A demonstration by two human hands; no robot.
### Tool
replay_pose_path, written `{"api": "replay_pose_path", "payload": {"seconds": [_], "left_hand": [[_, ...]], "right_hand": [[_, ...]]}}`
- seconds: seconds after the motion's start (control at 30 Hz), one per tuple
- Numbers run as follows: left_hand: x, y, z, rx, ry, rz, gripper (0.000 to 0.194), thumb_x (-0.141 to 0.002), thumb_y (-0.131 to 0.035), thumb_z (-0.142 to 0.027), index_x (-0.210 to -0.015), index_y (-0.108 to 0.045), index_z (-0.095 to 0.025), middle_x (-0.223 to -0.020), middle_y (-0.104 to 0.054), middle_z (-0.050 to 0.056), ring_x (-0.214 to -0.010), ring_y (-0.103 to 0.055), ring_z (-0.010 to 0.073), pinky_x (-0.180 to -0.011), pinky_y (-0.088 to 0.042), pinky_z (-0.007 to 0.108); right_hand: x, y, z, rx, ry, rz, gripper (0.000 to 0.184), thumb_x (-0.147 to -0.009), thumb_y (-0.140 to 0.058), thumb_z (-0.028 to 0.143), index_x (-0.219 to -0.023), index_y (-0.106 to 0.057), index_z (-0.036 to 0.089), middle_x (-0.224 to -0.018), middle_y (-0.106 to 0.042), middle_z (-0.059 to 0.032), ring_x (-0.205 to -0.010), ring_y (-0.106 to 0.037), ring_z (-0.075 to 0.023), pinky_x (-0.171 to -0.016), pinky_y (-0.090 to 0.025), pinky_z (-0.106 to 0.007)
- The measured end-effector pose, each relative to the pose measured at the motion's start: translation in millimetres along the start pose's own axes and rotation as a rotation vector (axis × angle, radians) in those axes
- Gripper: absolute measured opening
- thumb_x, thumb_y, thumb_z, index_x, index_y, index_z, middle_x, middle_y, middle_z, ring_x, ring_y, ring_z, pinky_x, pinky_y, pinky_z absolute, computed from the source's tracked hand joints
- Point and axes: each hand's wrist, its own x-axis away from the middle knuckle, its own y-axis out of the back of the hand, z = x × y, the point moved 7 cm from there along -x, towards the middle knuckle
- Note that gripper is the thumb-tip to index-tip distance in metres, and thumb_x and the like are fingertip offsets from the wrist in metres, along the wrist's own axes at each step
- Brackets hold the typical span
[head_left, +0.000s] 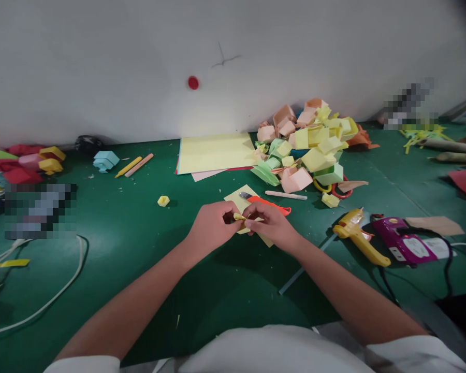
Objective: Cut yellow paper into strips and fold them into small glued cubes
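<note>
Both my hands meet over the middle of the green table. My left hand and my right hand pinch a small folded piece of yellow paper between their fingertips. Under them lies a flat yellow paper sheet. An orange box cutter rests just behind my right hand, and a thin pink paper roll lies beyond it.
A heap of folded paper boxes sits behind, beside a stack of yellow sheets. A yellow glue gun and a purple glue gun lie at right. A small yellow cube, paper sticks, a white cable at left.
</note>
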Motion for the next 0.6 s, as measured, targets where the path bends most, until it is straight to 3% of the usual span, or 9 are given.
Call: {"api": "replay_pose_path", "payload": {"seconds": [0.17,0.3,0.43,0.6], "left_hand": [[2.0,-6.5,-1.3,-0.129,-0.035,0.056,0.009,-0.082,-0.068,-0.016,-0.074,-0.067,-0.021,-0.077,-0.069,-0.001,-0.072,-0.06,0.0167,-0.06,-0.034,0.027],[1.8,-14.2,2.0,-0.181,-0.045,0.083,0.014,-0.082,-0.065,-0.011,-0.072,-0.064,-0.021,-0.078,-0.066,0.001,-0.074,-0.059,0.0176,-0.061,-0.033,0.028],[-1.3,-18.0,12.1,-0.174,-0.021,0.094,0.017,-0.082,-0.07,-0.017,-0.068,-0.06,-0.02,-0.073,-0.063,-0.001,-0.069,-0.056,0.0161,-0.058,-0.029,0.027],[-6.1,-18.6,24.0,-0.122,0.025,0.109,0.023,-0.08,-0.073,-0.027,-0.066,-0.057,-0.02,-0.069,-0.062,-0.003,-0.065,-0.054,0.0143,-0.055,-0.029,0.026]], "right_hand": [[5.4,0.8,4.0,0.39,0.107,-0.105,0.016,-0.075,-0.071,0.019,-0.09,-0.066,0.022,-0.089,-0.065,-0.0025,-0.071,-0.059,-0.0164,-0.064,-0.049,-0.031],[5.7,-2.8,2.2,0.6,0.171,-0.133,0.01,-0.078,-0.069,0.018,-0.087,-0.067,0.021,-0.087,-0.066,-0.0034,-0.069,-0.056,-0.0162,-0.061,-0.042,-0.03],[4.3,-6.1,3.1,0.708,0.226,-0.122,0.004,-0.082,-0.069,0.017,-0.082,-0.067,0.021,-0.091,-0.069,-0.0043,-0.076,-0.059,-0.0172,-0.065,-0.041,-0.029],[2.9,-6.2,3.0,0.757,0.218,-0.122,0.011,-0.086,-0.065,0.014,-0.079,-0.068,0.021,-0.09,-0.071,-0.0033,-0.076,-0.062,-0.0166,-0.062,-0.041,-0.028]]}}
